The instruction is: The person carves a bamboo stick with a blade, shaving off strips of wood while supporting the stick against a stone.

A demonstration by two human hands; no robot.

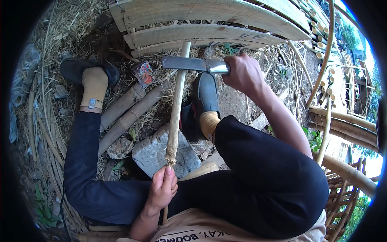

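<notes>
My left hand (162, 188) is closed around the lower part of a pale wooden stick (176, 107), just below a rough, frayed collar. A thinner end of the stick shows beneath the fist, and the long upper part points away from me. My right hand (245, 75) grips the shiny metal handle of a broad-bladed knife (183, 63). Its dark blade crosses over the stick near the far end; whether the two touch, I cannot tell. Under the stick's lower half sits a grey stone block (151, 151), between my legs.
Wooden slats of a pallet-like frame (201, 34) stand ahead. Bamboo pieces (131, 111) and a crumpled wrapper (144, 73) lie on straw at the left. Stacked bamboo poles (322, 44) and bamboo rails (346, 171) are at the right. My shoes (207, 94) rest on the ground.
</notes>
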